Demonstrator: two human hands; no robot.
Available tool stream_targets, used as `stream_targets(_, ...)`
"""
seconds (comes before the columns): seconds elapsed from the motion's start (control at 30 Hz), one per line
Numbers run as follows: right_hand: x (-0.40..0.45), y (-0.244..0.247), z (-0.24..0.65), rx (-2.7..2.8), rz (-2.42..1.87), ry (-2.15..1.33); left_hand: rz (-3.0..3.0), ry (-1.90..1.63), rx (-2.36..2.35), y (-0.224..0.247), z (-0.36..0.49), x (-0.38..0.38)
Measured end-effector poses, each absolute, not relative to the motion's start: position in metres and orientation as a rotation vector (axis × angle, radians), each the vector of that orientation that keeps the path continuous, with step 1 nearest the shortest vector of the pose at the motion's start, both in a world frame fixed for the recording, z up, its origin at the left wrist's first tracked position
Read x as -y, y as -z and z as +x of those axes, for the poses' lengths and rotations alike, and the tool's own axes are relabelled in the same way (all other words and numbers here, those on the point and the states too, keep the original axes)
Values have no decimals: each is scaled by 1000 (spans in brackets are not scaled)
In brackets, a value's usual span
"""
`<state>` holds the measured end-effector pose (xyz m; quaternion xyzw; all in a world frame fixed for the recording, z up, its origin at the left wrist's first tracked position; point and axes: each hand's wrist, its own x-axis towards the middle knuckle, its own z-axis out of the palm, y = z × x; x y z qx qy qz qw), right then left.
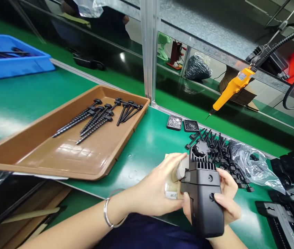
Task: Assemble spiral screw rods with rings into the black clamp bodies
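My right hand (pixel 228 197) grips a black plastic housing (pixel 206 200) with a ribbed section and a round, toothed opening at its upper end. Two round screw recesses show on the housing's face. Held against its left side is a small translucent bottle (pixel 171 185) with a pale cap and a white label, and my left hand (pixel 152 186) is closed around it. Part of the bottle is hidden by the fingers. Just beyond the housing lies a pile of black threaded rods with knobs (pixel 216 148).
A brown tray (pixel 66 152) on the left holds several black threaded rods. Two small trays of tiny parts (pixel 174 122) sit near the bench's back edge. An orange electric screwdriver (pixel 232 88) hangs at right, above a clear plastic bag (pixel 255 166) and black bracket parts (pixel 278 221). A blue bin (pixel 14 67) stands far left.
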<state>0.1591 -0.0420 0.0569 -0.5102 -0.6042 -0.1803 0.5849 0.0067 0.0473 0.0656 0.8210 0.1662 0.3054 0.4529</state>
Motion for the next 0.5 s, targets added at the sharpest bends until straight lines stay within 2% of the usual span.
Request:
stream_targets(0.13,50,-57,172,1471,-1240,383,1988,-696,-411,-66,30,-45)
stream_targets(0.27,68,-57,190,1633,-1287,270,1965,-851,-403,-51,46,-46)
stream_targets(0.4,77,-79,210,1707,-1228,98,1986,-902,-341,-41,47,-52)
stream_targets(0.5,50,-95,231,1567,-1351,44,1945,-904,-283,-42,46,-54)
